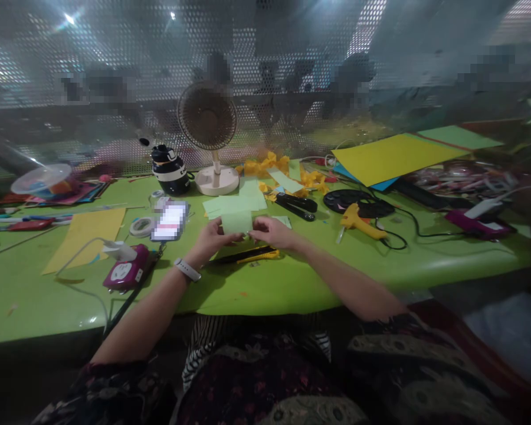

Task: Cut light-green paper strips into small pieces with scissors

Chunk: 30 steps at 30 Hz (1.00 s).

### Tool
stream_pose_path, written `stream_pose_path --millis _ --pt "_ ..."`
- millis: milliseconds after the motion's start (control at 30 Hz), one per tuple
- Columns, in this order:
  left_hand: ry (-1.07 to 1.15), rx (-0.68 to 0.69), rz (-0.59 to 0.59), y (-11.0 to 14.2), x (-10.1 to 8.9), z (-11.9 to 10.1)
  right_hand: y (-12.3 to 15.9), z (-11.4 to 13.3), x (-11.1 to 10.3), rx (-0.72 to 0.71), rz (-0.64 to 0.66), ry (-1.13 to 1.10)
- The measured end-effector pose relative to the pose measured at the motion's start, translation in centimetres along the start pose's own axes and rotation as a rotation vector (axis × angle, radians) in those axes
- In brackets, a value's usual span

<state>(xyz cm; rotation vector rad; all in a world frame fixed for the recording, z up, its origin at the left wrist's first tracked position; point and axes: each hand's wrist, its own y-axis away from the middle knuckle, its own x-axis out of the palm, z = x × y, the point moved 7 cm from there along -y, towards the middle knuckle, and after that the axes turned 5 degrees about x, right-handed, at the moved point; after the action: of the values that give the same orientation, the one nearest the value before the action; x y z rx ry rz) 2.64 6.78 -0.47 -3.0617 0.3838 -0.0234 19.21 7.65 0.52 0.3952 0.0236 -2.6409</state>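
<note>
Between my hands, above the green tabletop (292, 289), is a small piece of light green paper (236, 222). My left hand (212, 241) is closed on its left side, thumb along the lower edge. On its right side my right hand (272, 231) pinches the lower corner with thumb and fingers. Just below the hands lies a yellow and black box cutter (259, 254). More light green paper sheets (230, 204) lie right behind the held piece. A black stapler (296, 206) rests behind my right hand.
A yellow glue gun (363, 224) and a black palette (358, 203) lie to the right. Behind stand a fan (216, 180) and a dark bottle (170, 171). At left are a phone (170, 221), a tape roll (142, 226) and a purple power adapter (126, 271) with cords. Yellow paper flowers (268, 165) lie behind.
</note>
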Motion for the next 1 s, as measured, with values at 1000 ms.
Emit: stream_pose_path --millis 1000 --pt "0.075 -0.099 0.123 0.3 1.8 1.6 -0.5 -0.7 -0.8 -0.003 -0.213 -0.147"
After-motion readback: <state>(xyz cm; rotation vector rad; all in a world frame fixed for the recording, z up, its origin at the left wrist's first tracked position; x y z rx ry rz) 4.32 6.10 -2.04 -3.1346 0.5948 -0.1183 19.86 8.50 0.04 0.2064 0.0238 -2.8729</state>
